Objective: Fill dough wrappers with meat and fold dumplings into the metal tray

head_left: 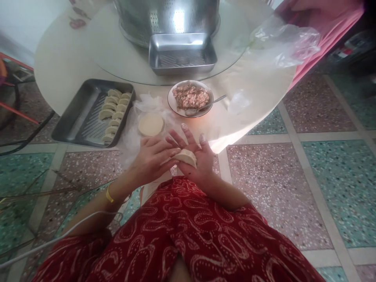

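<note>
A folded dumpling [185,157] lies in my right hand [197,164], palm up, just above my lap. My left hand [151,156] comes in from the left and its fingertips pinch the dumpling's edge. Both hands hover at the near edge of the round table [64,58]. A stack of round wrappers [150,124] sits on thin plastic just beyond my left hand. A white bowl of minced filling [190,98] with a metal spoon [216,100] stands behind it.
A metal tray [76,117] on the left holds several finished dumplings [113,113]. An empty metal tray [182,55] and a large steel colander [167,17] stand on a glass turntable. Crumpled plastic [282,43] lies right. Tiled floor below.
</note>
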Motion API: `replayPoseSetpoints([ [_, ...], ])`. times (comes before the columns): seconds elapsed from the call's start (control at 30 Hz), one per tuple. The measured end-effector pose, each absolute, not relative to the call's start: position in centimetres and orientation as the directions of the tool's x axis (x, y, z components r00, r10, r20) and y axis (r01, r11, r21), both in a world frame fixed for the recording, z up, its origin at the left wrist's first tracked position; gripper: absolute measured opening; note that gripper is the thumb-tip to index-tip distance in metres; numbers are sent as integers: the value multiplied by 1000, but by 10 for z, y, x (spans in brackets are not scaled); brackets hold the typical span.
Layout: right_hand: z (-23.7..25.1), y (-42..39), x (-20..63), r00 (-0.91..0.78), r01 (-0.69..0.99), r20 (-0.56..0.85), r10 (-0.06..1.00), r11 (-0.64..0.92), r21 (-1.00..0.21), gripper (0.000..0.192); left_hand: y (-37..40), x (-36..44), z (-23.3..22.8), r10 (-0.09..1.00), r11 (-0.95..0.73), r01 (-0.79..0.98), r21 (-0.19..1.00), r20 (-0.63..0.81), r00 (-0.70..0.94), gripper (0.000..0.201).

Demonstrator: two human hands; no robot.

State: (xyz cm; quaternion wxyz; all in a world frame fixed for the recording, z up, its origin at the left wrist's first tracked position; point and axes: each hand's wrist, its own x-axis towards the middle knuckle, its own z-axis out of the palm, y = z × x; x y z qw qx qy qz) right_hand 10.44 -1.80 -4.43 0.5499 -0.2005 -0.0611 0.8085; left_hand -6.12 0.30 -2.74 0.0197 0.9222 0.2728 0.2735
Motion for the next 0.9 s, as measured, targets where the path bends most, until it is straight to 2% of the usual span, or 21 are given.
replayPoseSetpoints([
  [0.23,-41,-22,103,-309,-826,-282,908,-403,-394,52,-2,-50,-20,514,-852,490,187,483,709,29],
  [0.43,-44,-28,106,-298,-778,-200,933,-359,-515,56,-1,-44,-20,496,-866,455,207,470,730,26],
  [0.57,-43,-26,104,-333,-796,-239,912,-407,-447,56,1,-43,-17,473,-881,412,234,456,754,33],
  [0.73,-42,-20,100,-340,-823,-333,880,-449,-347,51,3,-46,-17,421,-904,339,261,408,810,30],
  [0.8,-42,-20,99,-320,-824,-370,872,-449,-346,51,3,-49,-19,431,-898,355,261,358,828,34],
  [0.9,-47,-21,96,-291,-788,-383,877,-446,-423,46,2,-53,-21,408,-908,346,237,308,859,39],
])
